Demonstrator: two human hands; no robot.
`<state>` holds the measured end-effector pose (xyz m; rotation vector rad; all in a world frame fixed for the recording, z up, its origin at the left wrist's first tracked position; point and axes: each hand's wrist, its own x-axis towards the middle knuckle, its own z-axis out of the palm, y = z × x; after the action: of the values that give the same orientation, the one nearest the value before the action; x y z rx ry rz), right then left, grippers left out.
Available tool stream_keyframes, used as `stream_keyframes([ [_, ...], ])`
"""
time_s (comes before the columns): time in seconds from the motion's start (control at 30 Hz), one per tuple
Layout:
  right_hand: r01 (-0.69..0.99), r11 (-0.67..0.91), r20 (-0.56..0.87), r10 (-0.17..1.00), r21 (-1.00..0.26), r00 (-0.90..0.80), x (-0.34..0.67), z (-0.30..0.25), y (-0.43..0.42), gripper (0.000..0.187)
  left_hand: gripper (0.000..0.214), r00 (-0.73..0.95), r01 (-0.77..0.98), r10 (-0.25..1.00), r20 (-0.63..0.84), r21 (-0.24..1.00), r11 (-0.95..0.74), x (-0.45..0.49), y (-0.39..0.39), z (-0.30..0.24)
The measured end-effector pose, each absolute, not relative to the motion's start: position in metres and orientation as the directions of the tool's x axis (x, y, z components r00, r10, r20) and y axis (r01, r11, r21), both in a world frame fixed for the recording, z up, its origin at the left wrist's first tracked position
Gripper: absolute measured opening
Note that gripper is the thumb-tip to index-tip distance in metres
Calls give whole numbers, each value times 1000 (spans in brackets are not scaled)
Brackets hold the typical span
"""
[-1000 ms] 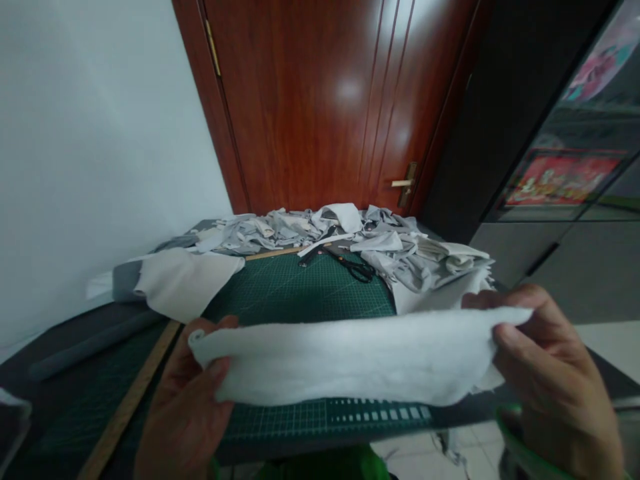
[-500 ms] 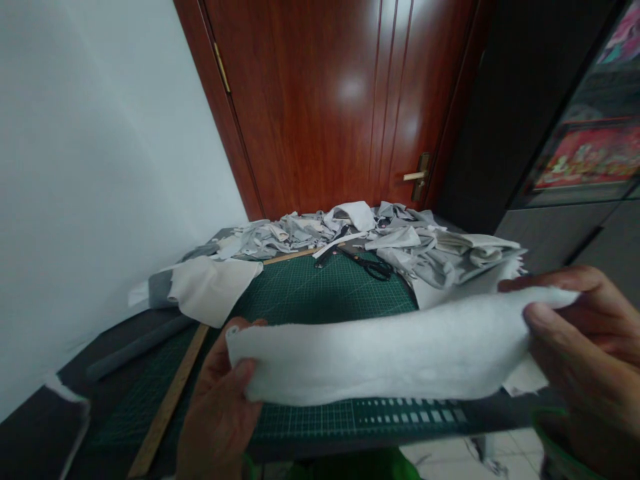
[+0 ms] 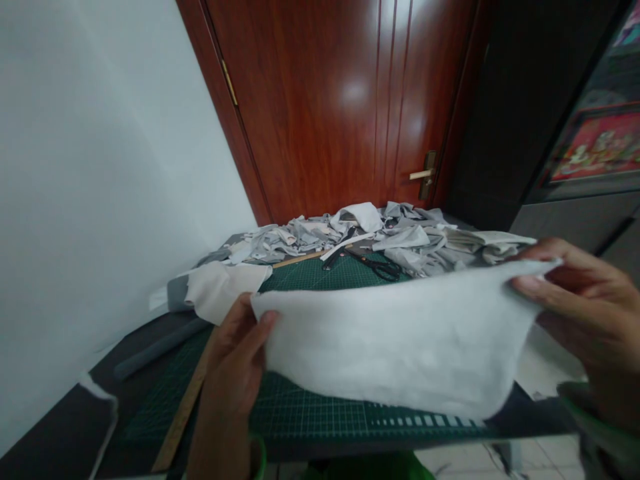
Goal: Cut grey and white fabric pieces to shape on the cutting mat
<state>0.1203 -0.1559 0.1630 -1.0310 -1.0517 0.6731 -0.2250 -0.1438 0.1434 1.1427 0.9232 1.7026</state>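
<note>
1. White soft fabric piece [image 3: 390, 340] is spread out above the green gridded cutting mat [image 3: 320, 408], not laid down yet.
2. Left hand [image 3: 233, 367]: fingers clamped on one upper corner. Right hand [image 3: 590, 307]: same, other end.
3. Black-handled scissors [image 3: 384, 269] lie unheld; can't tell if edges are finished.

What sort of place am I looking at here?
Probably a small fabric-cutting or sewing workspace: there's a green gridded cutting mat, black-handled scissors and a heap of grey and white cloth scraps behind it.

The cloth [image 3: 395, 340] is white, the mat [image 3: 320, 412] green with a pale grid, the door [image 3: 320, 113] reddish-brown, the scissors [image 3: 374, 264] black
</note>
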Motion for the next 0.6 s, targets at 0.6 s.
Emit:
stream_keyframes([
  [0.6, 533, 668, 825, 555, -519, 107, 140, 171, -123, 3, 19, -128, 135, 722, 679, 734, -666, -241, -92, 165],
])
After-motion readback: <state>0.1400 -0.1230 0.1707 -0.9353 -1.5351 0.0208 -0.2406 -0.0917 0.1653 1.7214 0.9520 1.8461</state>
